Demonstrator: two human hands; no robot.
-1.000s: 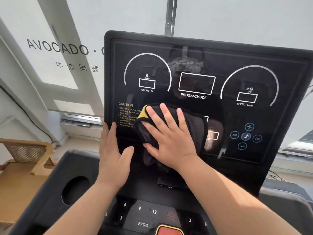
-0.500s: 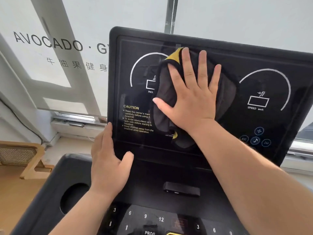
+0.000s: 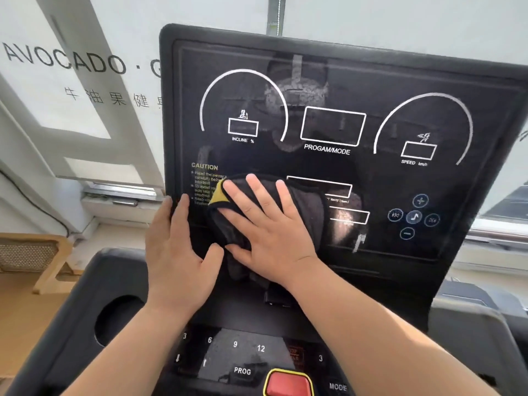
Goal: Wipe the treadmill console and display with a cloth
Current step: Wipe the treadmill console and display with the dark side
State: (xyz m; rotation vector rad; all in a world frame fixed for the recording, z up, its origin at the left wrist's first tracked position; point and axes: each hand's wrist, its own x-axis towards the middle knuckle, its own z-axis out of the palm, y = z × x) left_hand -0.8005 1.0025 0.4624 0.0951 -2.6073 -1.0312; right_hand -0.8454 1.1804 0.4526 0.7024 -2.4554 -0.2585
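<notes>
The black treadmill display [image 3: 371, 81] stands upright in front of me, with white dials and a yellow caution text. My right hand [image 3: 265, 232] lies flat, fingers spread, pressing a dark cloth [image 3: 308, 207] with a yellow corner against the display's lower left part. My left hand [image 3: 177, 252] rests flat on the display's lower left edge, holding nothing, thumb close to the cloth. Below lies the console [image 3: 251, 358] with number keys, a PROG key and a red stop button [image 3: 288, 384].
A round cup holder [image 3: 117, 318] sits in the console's left wing. A wooden chair [image 3: 37, 261] stands on the floor at the left. Behind the display are a white wall with black lettering [image 3: 65, 61] and a window sill [image 3: 120, 195].
My right hand has slid the cloth from the top middle of the display down to its lower left part. My left hand stays at the lower left edge.
</notes>
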